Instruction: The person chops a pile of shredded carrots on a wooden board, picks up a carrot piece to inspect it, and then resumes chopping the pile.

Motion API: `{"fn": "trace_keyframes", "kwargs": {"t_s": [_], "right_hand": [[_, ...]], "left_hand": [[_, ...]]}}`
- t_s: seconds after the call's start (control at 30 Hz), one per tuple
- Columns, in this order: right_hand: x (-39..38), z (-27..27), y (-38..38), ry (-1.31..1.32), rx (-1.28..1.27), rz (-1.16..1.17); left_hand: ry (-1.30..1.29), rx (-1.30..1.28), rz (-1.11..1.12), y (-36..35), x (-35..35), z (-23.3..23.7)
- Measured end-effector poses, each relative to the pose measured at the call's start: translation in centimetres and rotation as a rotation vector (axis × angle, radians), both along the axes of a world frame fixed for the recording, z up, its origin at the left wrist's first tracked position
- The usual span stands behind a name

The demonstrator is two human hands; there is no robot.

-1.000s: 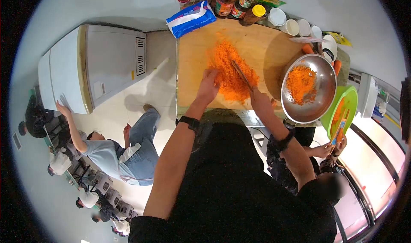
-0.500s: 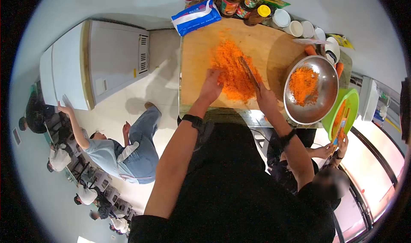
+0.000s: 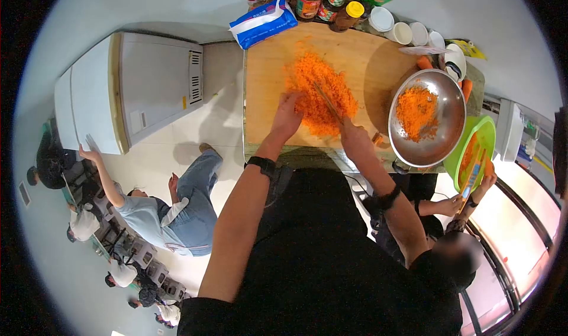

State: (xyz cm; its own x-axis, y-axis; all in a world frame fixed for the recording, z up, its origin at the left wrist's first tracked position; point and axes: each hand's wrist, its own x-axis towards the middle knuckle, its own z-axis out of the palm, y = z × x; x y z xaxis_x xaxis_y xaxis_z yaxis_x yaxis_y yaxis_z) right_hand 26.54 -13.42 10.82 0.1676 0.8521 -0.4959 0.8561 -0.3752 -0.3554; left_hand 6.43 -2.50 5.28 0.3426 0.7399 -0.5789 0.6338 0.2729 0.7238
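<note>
A pile of finely chopped carrot [image 3: 319,70] is spread over the wooden cutting board [image 3: 269,58]. My right hand [image 3: 357,139] is closed around the handle of a kitchen knife [image 3: 328,102], whose blade lies slantwise across the pile, seen nearly edge-on. At the pile's left edge, my left hand [image 3: 287,116] touches the chopped carrot with bent, slightly parted fingers, apart from the knife. Some of its fingertips are hard to make out. Right of the board, a metal bowl [image 3: 447,132] has more chopped carrot inside.
A blue tissue pack [image 3: 263,25], sauce bottles [image 3: 309,5] and white cups [image 3: 400,33] line the back edge. On the right, another person's hands [image 3: 452,204] hold a grater [image 3: 473,176] at a green basin [image 3: 486,135]. Someone else stands left near a white cabinet [image 3: 160,81].
The knife and my right hand have shifted left over the pile. My left hand stays at the pile's left edge. The whole view has moved slightly.
</note>
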Motion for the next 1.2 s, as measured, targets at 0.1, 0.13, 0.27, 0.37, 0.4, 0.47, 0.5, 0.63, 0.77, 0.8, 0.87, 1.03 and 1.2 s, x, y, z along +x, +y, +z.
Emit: {"fn": "trace_keyframes", "kwargs": {"t_s": [0.1, 0.13, 0.27, 0.37, 0.4, 0.47, 0.5, 0.63, 0.77, 0.8, 0.87, 1.03, 1.2], "right_hand": [[-1.5, -4.7, 0.7, 0.052, 0.023, -0.068], [-1.9, -5.0, 1.0, 0.07, 0.018, -0.092], [-0.5, -4.2, 1.1, 0.125, 0.057, -0.104], [2.4, -2.2, -0.1, 0.034, 0.187, -0.136], [3.0, -2.0, -0.1, 0.032, 0.189, -0.133], [4.1, -1.9, 0.3, -0.117, 0.19, -0.148], [4.4, -2.2, 0.8, -0.146, 0.263, -0.062], [3.0, -3.4, 1.7, -0.18, 0.147, -0.019], [1.0, -4.3, 0.7, -0.165, 0.208, 0.016], [0.8, -4.2, 0.8, -0.129, 0.188, 0.022], [2.0, -3.9, 1.7, -0.179, 0.203, 0.033], [3.3, -3.9, 7.3, -0.202, 0.261, -0.133], [2.0, -5.4, 10.9, -0.286, 0.193, 0.088]], "left_hand": [[-0.008, 0.104, -0.005, -0.5, -0.5, -2.6], [0.018, 0.15, -0.005, -0.6, -0.6, -3.4], [0.018, 0.169, 0.025, -0.4, 0.3, -0.2], [0.0, 0.174, 0.046, -0.9, -0.3, -0.7], [-0.002, 0.175, 0.049, -1.2, -0.3, -0.7], [-0.033, 0.324, 0.037, -1.4, -0.6, -0.7], [-0.033, 0.33, 0.035, -1.3, -0.7, -0.8], [-0.037, 0.348, 0.044, -1.2, -1.6, -0.9], [-0.02, 0.34, 0.109, -0.4, -2.6, -0.7], [-0.022, 0.341, 0.111, -0.3, -2.7, -0.8], [0.088, 0.451, 0.072, -0.2, -3.4, -0.9], [0.116, 0.508, 0.115, -0.2, -5.0, -0.8], [0.127, 0.536, 0.176, -0.3, -6.6, -0.7]]}}
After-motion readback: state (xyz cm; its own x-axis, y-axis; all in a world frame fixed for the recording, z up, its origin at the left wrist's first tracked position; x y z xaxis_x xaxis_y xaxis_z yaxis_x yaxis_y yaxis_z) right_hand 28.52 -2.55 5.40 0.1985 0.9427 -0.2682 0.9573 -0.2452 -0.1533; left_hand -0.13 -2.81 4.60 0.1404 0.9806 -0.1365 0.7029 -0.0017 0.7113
